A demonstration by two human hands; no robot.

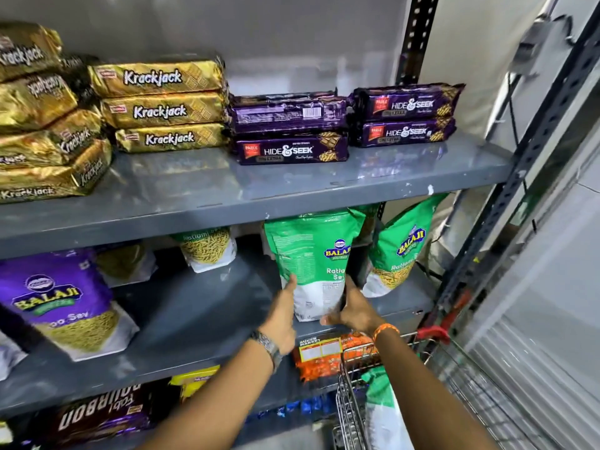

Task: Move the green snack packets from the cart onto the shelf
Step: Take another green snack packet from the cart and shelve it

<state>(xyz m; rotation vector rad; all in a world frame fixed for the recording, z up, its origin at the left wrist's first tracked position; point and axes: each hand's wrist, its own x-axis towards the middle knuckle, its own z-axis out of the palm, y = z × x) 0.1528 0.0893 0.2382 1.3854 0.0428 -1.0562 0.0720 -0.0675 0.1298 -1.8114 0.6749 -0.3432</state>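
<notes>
A green and white Balaji snack packet [313, 264] stands upright on the middle grey shelf [201, 319], back side toward me. My left hand [284, 315] presses its left edge and my right hand [352, 308] grips its lower right edge. Another green packet [397, 248] stands to its right, and one more [207, 246] sits farther back on the left. Down at the lower right, a further green packet [381, 407] lies inside the wire cart [350, 414].
Purple Balaji packets [61, 300] fill the shelf's left part. Gold Krackjack packs [159, 107] and purple Hide & Seek packs [289, 131] sit on the upper shelf. Orange packs [321, 355] lie on the shelf below. A perforated metal upright [506, 196] stands at right.
</notes>
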